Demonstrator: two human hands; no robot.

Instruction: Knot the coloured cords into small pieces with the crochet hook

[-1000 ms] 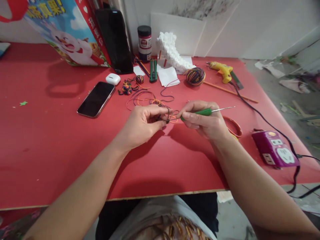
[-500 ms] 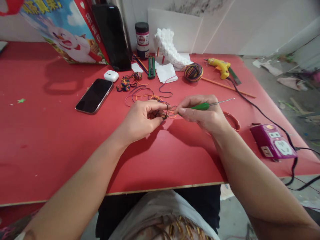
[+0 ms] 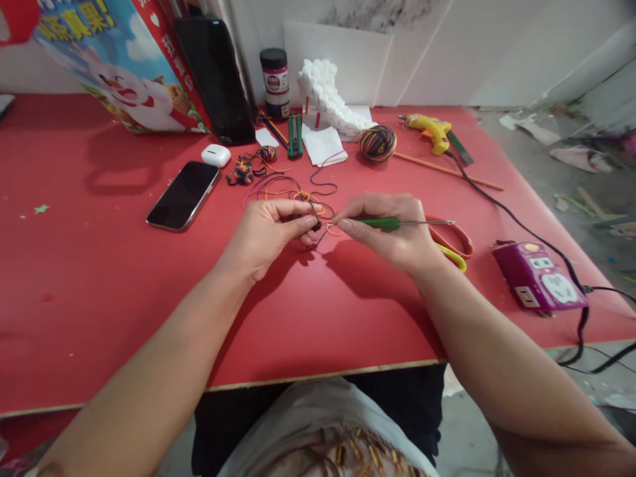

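Between thumb and fingers, my left hand [image 3: 268, 232] pinches a small dark piece of crocheted yarn [image 3: 317, 225]. My right hand [image 3: 385, 228] grips a crochet hook [image 3: 380, 224] with a green handle and thin metal at both ends. The hook's left tip lies just right of the yarn piece; whether it touches is too small to tell. Loose multicoloured strands [image 3: 288, 189] curl on the table behind my hands, near a wound yarn ball [image 3: 377, 144]. Beyond my right wrist lie scissors [image 3: 464, 245] with orange and yellow handles, partly hidden.
On the red table [image 3: 124, 318] lie a phone [image 3: 183, 195], a white earphone case [image 3: 215, 156] and a small knotted yarn piece [image 3: 243, 170]. A yellow glue gun [image 3: 430, 129] and a purple power socket [image 3: 544, 278] with black cables stand right. A jar [image 3: 275, 83] and a picture bag [image 3: 134, 79] stand behind.
The hook has come away from over the yarn piece to its right side and lies more level. Both hands sit slightly further left in view, and more of the scissors shows.
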